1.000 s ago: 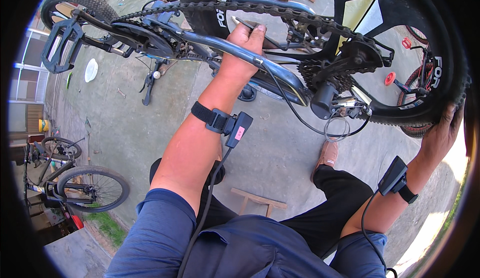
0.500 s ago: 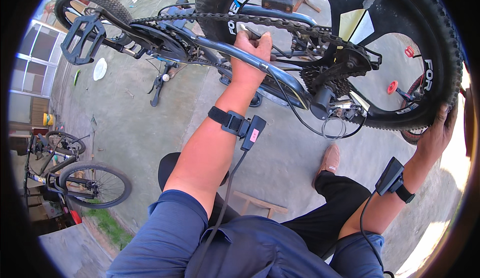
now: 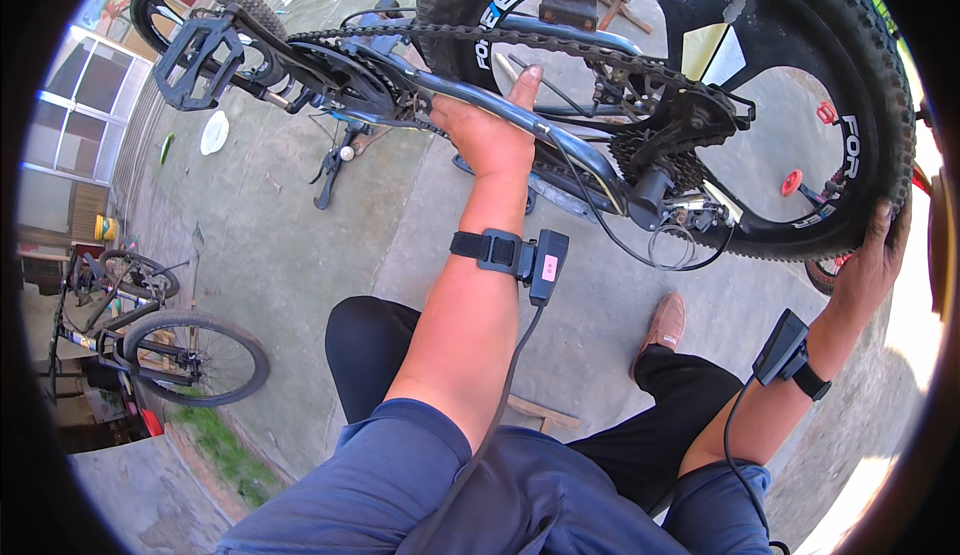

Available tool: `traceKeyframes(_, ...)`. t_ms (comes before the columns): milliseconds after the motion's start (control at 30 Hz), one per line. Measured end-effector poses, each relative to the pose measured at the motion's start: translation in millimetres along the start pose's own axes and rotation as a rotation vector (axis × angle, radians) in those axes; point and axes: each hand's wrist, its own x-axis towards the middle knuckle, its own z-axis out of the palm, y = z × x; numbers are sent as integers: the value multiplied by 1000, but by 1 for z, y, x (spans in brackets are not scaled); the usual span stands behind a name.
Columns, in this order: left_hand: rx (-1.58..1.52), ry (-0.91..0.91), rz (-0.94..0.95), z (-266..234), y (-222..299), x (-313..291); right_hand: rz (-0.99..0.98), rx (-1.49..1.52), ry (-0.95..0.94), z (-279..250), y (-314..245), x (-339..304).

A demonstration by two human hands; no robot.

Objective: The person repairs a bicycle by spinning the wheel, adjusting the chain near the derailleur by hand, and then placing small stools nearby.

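A bicycle lies upside down across the top of the view, its dark frame tube slanting past the chain and the sprockets. Wrapped around that tube is my left hand; its thumb sticks up beyond the tube, while the other fingers are mostly hidden. My right hand grips the knobby rear tyre at its right edge. Near the hub sits the rear derailleur with a loop of cable. A pedal stands out at the left, with the front wheel behind it.
A second bicycle stands on the left by a grass strip. A small wooden stool is between my legs. On the concrete lies a white plate. Part of a red-pedalled bike shows behind the wheel.
My left hand has shifted from reaching past the tube with fingers pinched to wrapping around it. The view has shifted slightly. My right hand stays on the tyre.
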Motion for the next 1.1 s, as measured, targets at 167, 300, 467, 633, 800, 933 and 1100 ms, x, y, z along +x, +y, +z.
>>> traceKeyframes(167,56,62,51,1,-4,1,15,62,-12,0,-2,-1)
traceKeyframes(300,102,27,130,0,-1,2,18,83,-25,2,-1,-3)
traceKeyframes(467,159,-14,166,-4,-4,7,8,97,-36,-3,9,0)
traceKeyframes(633,103,25,186,10,-14,17,25,127,-29,-1,9,0)
traceKeyframes(800,-68,36,134,18,-12,19,29,130,-28,0,13,0)
traceKeyframes(933,-171,4,198,17,-20,26,95,199,-52,-2,14,0)
traceKeyframes(1100,-253,38,289,22,-24,29,155,178,-33,-5,18,-3)
